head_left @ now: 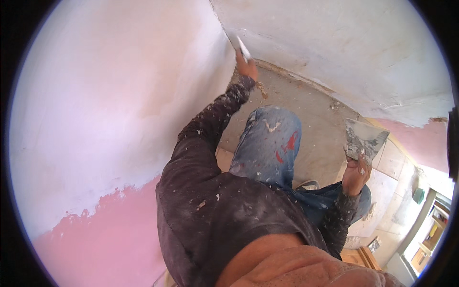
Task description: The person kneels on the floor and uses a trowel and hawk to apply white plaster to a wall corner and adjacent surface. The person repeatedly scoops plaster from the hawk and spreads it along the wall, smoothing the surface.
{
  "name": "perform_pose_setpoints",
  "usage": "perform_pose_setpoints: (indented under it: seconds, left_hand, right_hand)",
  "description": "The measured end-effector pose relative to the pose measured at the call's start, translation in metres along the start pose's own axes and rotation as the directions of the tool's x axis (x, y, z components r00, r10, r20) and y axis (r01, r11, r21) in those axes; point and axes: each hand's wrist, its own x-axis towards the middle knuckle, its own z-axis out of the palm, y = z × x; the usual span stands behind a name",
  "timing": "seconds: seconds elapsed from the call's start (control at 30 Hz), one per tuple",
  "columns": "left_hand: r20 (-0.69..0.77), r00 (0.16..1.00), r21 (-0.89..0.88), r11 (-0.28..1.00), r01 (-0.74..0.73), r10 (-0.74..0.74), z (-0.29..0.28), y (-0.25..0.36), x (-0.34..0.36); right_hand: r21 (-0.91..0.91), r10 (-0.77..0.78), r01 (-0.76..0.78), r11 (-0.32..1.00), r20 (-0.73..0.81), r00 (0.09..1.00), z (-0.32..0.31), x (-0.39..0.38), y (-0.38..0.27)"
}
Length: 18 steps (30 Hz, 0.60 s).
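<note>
The landmark is the bent knee in faded blue, red-stained denim [275, 126]. Beyond it and slightly to its left, the left hand [246, 68] has its fingers closed around a narrow-looking, whitish flat-bladed tool [244, 49]. That tool's long axis runs away from the person, its far end leaning slightly left, close to the corner where two whitish walls meet; whether it touches them I cannot tell.

To the right of the knee and a little nearer the person, the right hand [356, 177] grasps the narrow end of a broad, grey, plaster-smeared spatula [366, 136]. Its long axis points away from the person and slightly right, its wide straight edge farthest from the fingers.

Beyond the knee lies a dusty grey floor [291, 95]; well to its left, below the white coat, the left wall shows a pink painted area [110, 234].
</note>
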Motion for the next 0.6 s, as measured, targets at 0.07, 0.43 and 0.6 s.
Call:
perform_pose_setpoints:
  seconds: [0.07,0.43,0.6]
  left_hand:
    - [-0.105,0.992,0.073,0.996,-0.055,0.063,-0.006,-0.004,0.04]
    - [0.232,0.931,-0.103,0.945,0.311,-0.281,0.133,0.07,-0.043]
    - [0.472,0.876,-0.182,0.96,0.211,-0.103,0.052,0.02,-0.057]
  right_hand:
    - [0.028,0.012,-0.013,1.0,0.034,0.999,0.002,0.0,0.001]
    - [0.026,-0.016,0.015,1.0,0.029,0.999,-0.01,0.005,0.009]
    - [0.035,-0.015,0.014,0.999,0.033,0.999,-0.01,-0.001,0.007]
